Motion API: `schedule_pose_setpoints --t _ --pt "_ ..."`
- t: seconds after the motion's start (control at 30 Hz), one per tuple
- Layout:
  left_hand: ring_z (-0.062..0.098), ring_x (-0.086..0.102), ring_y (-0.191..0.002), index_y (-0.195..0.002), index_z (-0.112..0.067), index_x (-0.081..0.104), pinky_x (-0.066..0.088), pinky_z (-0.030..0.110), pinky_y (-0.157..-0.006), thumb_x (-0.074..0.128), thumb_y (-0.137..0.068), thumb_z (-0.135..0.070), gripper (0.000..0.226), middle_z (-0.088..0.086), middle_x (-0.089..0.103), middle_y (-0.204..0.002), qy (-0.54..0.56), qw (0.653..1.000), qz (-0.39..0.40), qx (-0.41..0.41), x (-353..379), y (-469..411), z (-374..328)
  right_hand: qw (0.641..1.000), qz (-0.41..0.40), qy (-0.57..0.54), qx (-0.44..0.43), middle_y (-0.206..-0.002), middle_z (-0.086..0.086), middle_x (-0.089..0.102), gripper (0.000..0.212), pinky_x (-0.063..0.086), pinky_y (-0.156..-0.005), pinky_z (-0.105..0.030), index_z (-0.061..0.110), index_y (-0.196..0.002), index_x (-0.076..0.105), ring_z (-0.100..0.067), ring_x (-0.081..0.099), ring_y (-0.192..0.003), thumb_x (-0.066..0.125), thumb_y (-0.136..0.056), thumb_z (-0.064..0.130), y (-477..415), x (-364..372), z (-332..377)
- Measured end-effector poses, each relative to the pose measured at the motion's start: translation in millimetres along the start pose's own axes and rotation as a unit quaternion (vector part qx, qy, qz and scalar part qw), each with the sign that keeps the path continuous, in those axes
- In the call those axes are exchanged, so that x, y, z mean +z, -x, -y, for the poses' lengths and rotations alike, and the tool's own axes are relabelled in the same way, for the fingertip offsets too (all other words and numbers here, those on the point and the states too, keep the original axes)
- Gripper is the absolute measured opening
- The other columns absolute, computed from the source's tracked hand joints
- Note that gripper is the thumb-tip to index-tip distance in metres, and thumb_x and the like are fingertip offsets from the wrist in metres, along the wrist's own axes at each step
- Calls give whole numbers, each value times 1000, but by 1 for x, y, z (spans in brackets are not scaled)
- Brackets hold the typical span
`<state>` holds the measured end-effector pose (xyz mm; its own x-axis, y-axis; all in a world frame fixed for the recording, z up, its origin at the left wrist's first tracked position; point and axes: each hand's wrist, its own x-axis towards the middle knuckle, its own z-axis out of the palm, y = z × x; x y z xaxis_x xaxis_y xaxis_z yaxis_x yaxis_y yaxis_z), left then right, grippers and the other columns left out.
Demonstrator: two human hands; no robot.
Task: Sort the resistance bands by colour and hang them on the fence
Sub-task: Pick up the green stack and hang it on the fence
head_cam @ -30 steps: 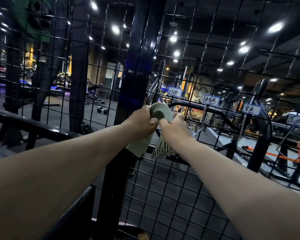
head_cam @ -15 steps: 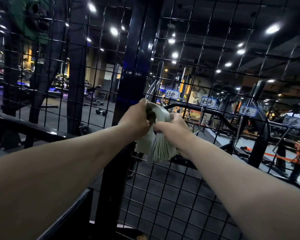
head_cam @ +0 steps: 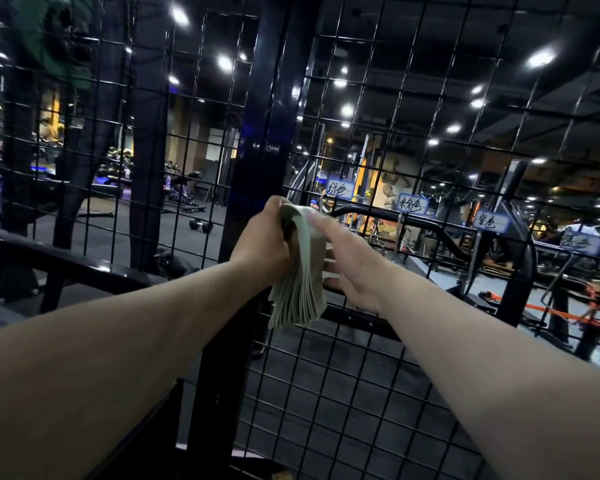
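Loosened from the bundle, the right hand (head_cam: 355,268) was spread open just beside the pale green resistance bands (head_cam: 298,285), gripped at their folded top by the left hand (head_cam: 267,237) at frame centre, before the wire fence (head_cam: 361,393); bare mesh lay lower right.

Your two bare forearms reach in from the lower corners and meet at the centre of the frame. Your left hand (head_cam: 269,237) grips a thick bundle of pale green resistance bands (head_cam: 300,282), folded over at the top, with the loose ends fanning downward. Your right hand (head_cam: 352,268) is against the bundle's right side, its fingers too blurred to read. Just behind stands a black wire fence (head_cam: 361,393) with a broad black post (head_cam: 257,133) rising through the middle. Four blue-edged handwritten labels (head_cam: 413,204) sit on the mesh, stepping down to the right. Dim gym equipment and bright ceiling lights (head_cam: 539,58) show beyond.
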<state>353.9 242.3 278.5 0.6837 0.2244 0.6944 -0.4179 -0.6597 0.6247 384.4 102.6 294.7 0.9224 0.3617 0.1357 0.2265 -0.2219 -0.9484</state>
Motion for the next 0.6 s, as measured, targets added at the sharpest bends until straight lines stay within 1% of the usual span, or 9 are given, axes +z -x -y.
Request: schedule_pose_setpoints --t 0.07,0.1,0.17,0.27,0.33,0.4,0.43,0.53,0.6 --pt "15 63 -83 -121 -18 48 57 47 -77 58 -94 -16 29 -1 64 -93 3 1000 -16 12 0 2 2 998 -16 -53 6 -103 -7 71 67 47 -99 -47 17 -111 66 -26 63 -103 40 -89 74 2 -2 2" --pt "17 63 -84 -123 -18 47 57 47 -77 57 -94 -17 31 -1 64 -93 6 1000 -19 15 0 4 3 996 -28 -79 14 -98 -8 71 64 48 -99 -47 17 -106 65 -27 64 -100 33 -94 70 1 -3 2" --pt "16 63 -84 -123 -21 46 57 46 -76 55 -94 -16 31 -5 62 -91 18 999 -23 15 0 8 4 993 -68 -97 26 -98 -8 70 62 49 -97 -47 15 -111 60 -26 64 -97 25 -99 65 -4 -3 -1" --pt "10 61 -84 -120 -25 47 57 45 -77 53 -93 -15 29 -14 59 -88 34 998 -43 11 -1 12 4 981 -186 -50 1 -97 -8 67 47 54 -89 -47 15 -114 59 -27 64 -90 32 -97 50 -11 2 0" --pt "10 61 -87 -120 -26 47 57 43 -80 54 -94 -16 29 -13 60 -92 46 997 -58 8 -3 15 5 957 -262 106 -72 -99 -9 68 33 56 -81 -46 16 -112 58 -30 66 -91 38 -98 39 -17 -2 -1" --pt "11 62 -90 -120 -26 47 57 45 -81 54 -94 -18 28 -10 62 -95 59 996 -72 6 -8 17 6 926 -274 219 -136 -93 -7 68 21 50 -68 -34 18 -105 60 -27 66 -86 44 -102 32 -18 -4 2" --pt "12 63 -89 -120 -26 47 57 45 -81 54 -95 -19 27 -8 63 -95 61 995 -79 5 -10 18 7 919 -271 246 -150 -90 -6 69 18 48 -66 -32 19 -99 60 -26 66 -83 48 -101 32 -18 -4 4" --pt "12 62 -88 -120 -23 47 56 46 -81 53 -96 -20 25 -8 62 -93 61 993 -96 -1 -19 17 9 911 -273 273 -142 -82 -5 71 23 57 -73 -37 17 -86 64 -27 69 -77 59 -95 38 -30 -2 11" --pt "14 63 -87 -117 -24 47 56 48 -79 52 -96 -21 22 -6 62 -92 55 993 -102 -4 -24 17 10 912 -267 284 -128 -81 -6 71 25 56 -75 -35 16 -83 66 -27 69 -77 62 -94 38 -40 2 14"
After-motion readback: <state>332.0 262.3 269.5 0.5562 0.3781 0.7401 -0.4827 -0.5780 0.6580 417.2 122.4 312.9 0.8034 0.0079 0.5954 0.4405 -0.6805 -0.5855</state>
